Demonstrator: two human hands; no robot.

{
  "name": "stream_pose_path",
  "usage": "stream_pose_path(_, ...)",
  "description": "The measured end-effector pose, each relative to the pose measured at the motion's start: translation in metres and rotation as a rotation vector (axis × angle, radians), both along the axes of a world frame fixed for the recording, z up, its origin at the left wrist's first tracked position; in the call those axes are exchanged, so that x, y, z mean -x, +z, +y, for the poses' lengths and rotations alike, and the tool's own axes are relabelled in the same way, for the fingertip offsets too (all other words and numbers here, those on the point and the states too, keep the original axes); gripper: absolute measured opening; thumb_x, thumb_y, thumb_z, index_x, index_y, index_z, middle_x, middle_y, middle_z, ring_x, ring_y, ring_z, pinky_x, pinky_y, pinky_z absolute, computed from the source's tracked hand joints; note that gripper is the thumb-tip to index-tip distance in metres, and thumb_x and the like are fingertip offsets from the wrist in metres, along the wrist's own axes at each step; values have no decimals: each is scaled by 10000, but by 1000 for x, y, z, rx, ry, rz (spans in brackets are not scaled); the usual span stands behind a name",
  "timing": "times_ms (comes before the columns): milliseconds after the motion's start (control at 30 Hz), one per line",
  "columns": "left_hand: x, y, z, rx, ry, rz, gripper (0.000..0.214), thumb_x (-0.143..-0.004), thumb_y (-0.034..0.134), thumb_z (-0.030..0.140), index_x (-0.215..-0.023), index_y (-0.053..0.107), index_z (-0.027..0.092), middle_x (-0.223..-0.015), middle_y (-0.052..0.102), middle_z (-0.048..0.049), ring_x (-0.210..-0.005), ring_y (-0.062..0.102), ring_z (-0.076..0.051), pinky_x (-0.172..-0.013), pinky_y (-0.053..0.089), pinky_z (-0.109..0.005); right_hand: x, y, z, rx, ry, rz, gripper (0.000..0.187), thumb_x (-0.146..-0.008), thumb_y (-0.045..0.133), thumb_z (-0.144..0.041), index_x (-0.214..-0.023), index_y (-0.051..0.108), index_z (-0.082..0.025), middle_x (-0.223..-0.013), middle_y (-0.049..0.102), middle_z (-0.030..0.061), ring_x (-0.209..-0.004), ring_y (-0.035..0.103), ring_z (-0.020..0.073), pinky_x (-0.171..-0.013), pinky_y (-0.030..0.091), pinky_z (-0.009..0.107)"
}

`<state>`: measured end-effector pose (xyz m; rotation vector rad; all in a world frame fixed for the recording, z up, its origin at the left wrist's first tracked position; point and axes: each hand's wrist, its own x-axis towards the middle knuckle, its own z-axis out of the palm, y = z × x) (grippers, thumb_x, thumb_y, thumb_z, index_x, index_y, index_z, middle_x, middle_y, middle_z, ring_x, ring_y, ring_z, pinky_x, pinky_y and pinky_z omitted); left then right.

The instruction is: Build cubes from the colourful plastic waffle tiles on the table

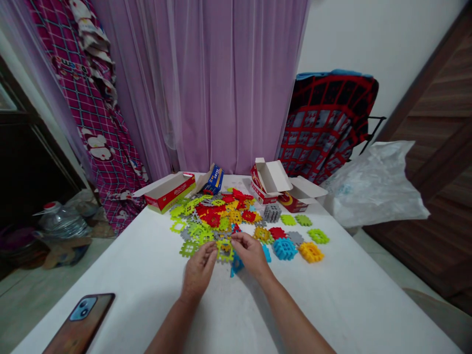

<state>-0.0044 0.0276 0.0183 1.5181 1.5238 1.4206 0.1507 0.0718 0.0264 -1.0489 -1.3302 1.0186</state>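
Clock centred btwn the hands, 12 = straight ahead; L hand (198, 270) at 8, R hand (252, 253) at 3, both low over the white table (332, 300); L thumb & index curl twd each other by the left edge of a yellow-green lattice pc (225, 256), other fingers folded in; R thumb & index tips close tog. by its upper right corner; can't tell for either hand if the tips actually pinch it; that pc is at the clock's centre, w/ a small orange bit (225, 248) about its middle; a blue pc (236, 264) pokes out at 4-5, partly hidden by R hand; heap of mixed pcs (212, 216) (red, lime, yellow, grey) spreads from 10 to 1; grey stack (272, 213) at 1-2; blue block (284, 249) & orange block (311, 252) at 3, near each other, w/ a lime block (318, 236) just beyond the latter; boxes along the far end: red-&-green box (171, 192) at 10-11, blue box (215, 180) at 12, two open red-&-white boxes (271, 181) at 1-2; phone (79, 324) at 8, camera side up, well apart from the pcs; whitish plastic bag (372, 189) at 2, by the table's right edge.
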Motion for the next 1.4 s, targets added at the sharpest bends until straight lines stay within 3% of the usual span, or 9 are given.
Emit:
stream_pose_path(100, -3, 7, 0, 129, -42, -188, 349, -707, 643, 483, -931, 700, 221, -650, 695, 11, -567, 626, -153, -554, 507, -273, -3, 6, -2, -38, -28, -55, 230, -734, 628, -366, -838, 721, -183, -761, 715, 42, -665, 621, 169, -633, 496, 294)
stream_pose_path(233, -5, 14, 2, 301, -80, -325, 542, -610, 713, 506, -1045, 682, 184, -465, 592, 60, -399, 509, -110, -397, 359, -213, 0, 13, -6, -95, -30, -113, 187, -762, 591, -328, -810, 720, -201, -753, 711, 29, -640, 607, 161, -617, 485, 288)
stream_pose_path(400, -4, 14, 4, 396, -112, -333, 387, -587, 709, 530, -762, 642, 191, -384, 538, 69, -299, 370, -63, -333, 213, -182, -1, 15, -9, -136, -30, -159, 203, -801, 558, -323, -849, 715, -204, -806, 725, 33, -702, 644, 174, -655, 501, 292)
stream_pose_path(600, 0, 11, 6, 348, -16, -442, 412, -605, 692, 558, -725, 574, 183, -408, 539, 71, -287, 352, -47, -318, 237, -167, -11, 19, -14, -364, -156, -467, 139, -826, 552, -283, -866, 662, -208, -823, 684, 43, -776, 621, 189, -685, 489, 306)
stream_pose_path(667, 1, 10, 6, 342, -8, -464, 423, -605, 691, 569, -718, 569, 180, -406, 530, 72, -293, 369, -50, -322, 252, -167, -11, 21, -19, -479, -152, -595, 89, -796, 604, -272, -857, 635, -214, -859, 672, 48, -839, 607, 207, -753, 480, 333)
stream_pose_path(767, 2, 10, 6, 342, -10, -475, 434, -593, 700, 576, -715, 561, 184, -403, 528, 72, -302, 393, -57, -327, 267, -166, -8, 21, -27, -584, -123, -716, 163, -758, 669, -285, -891, 605, -215, -959, 661, 65, -913, 588, 226, -809, 465, 358)
stream_pose_path(1133, 2, 12, 5, 335, -26, -468, 427, -601, 706, 570, -710, 554, 186, -395, 538, 70, -274, 357, -46, -310, 228, -161, 0, 11, -30, -609, -223, -796, 253, -748, 678, -306, -967, 596, -209, -1009, 645, 78, -952, 571, 240, -834, 447, 373)
stream_pose_path(1400, 3, 9, 6, 338, -36, -473, 416, -605, 702, 562, -716, 553, 190, -404, 525, 79, -283, 371, -51, -314, 233, -166, 2, 11, -33, -574, -202, -801, 253, -741, 667, -278, -973, 589, -215, -1002, 657, 70, -943, 576, 239, -834, 443, 374)
